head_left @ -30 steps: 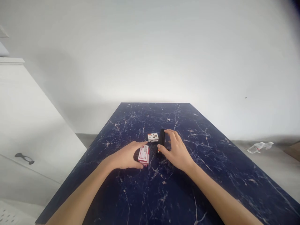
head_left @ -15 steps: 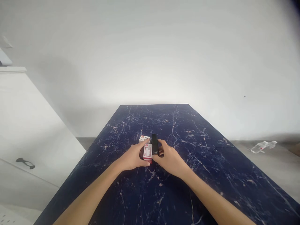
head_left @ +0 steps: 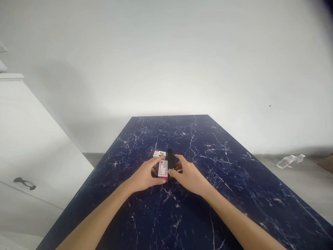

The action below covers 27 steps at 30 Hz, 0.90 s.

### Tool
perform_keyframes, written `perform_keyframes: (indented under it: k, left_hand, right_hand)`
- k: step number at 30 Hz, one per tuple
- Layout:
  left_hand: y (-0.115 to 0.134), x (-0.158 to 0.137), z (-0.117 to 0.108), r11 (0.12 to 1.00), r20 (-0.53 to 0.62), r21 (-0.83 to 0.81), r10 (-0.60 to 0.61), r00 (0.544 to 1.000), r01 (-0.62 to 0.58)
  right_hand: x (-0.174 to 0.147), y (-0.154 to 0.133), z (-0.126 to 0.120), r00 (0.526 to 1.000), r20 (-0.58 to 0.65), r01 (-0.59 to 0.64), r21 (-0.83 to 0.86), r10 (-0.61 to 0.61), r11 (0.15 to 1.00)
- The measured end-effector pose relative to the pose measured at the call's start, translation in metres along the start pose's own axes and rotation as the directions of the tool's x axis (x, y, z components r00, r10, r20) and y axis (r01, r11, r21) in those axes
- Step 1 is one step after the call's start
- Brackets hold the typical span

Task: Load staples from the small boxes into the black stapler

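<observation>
My left hand [head_left: 145,175] curls around a small red-and-white box [head_left: 163,169], its thumb at the near end and a finger along the far side. Behind that box lies a second small white box [head_left: 159,153] with a dark picture printed on top, close to my left fingertips. A narrow black stapler [head_left: 170,159] stands lengthwise against the right side of the red-and-white box. Around it my right hand [head_left: 188,176] is closed, thumb at the near end and fingers on the right side. Part of the stapler's lower side is hidden by my fingers.
All of this rests on a dark blue marble-patterned table [head_left: 179,133] whose far edge meets a pale wall [head_left: 166,62]. To the left stands a white cabinet [head_left: 39,139] with a dark handle [head_left: 24,183]. Clear plastic bottles [head_left: 288,160] lie on the floor at right.
The view has shifted slightly, so everything sits a little further left. Both hands keep almost the same place around the box and the stapler, with only slight finger movement.
</observation>
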<state>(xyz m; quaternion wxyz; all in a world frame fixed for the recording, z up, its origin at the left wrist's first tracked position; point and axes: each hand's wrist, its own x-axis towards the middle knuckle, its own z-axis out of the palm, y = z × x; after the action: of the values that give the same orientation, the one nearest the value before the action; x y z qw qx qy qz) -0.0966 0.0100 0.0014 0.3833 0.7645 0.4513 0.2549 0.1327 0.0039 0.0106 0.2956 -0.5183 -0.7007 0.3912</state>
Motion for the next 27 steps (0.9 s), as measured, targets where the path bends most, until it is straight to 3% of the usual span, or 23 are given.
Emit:
perform_keyframes:
  k: [7,10,13,16,19,22,27]
  left_hand:
    - [-0.002,0.000,0.003,0.998,0.001,-0.057,-0.029,1.000,0.029]
    - [0.001,-0.002,-0.001,0.999,0.016,-0.029,0.014,1.000,-0.014]
    - [-0.004,0.000,-0.012,0.997,-0.131,0.052,0.055,0.990,-0.049]
    - [-0.022,0.013,-0.024,0.969,-0.325,0.240,0.143,0.935,-0.065]
    - [-0.042,0.033,-0.029,0.893,-0.210,0.432,0.235,0.949,-0.125]
    - [-0.049,0.047,-0.026,0.862,-0.116,0.481,0.245,0.963,-0.161]
    - [-0.038,0.044,-0.023,0.846,-0.154,0.518,0.237,0.959,-0.126]
  right_hand:
    - [0.000,-0.001,0.000,0.999,0.002,-0.033,-0.007,0.033,0.999]
    - [0.001,0.000,0.000,0.999,0.005,-0.040,-0.019,0.041,0.999]
    - [0.004,0.004,-0.001,0.998,0.011,-0.059,-0.024,0.060,0.998]
    - [0.007,0.007,-0.001,0.998,-0.001,-0.067,-0.025,0.067,0.997]
    - [0.008,0.007,-0.001,0.999,-0.009,-0.052,-0.025,0.052,0.998]
    - [0.008,0.006,-0.003,1.000,0.001,-0.028,-0.026,0.028,0.999]
    - [0.007,0.004,-0.005,1.000,0.013,-0.004,-0.025,0.005,1.000]
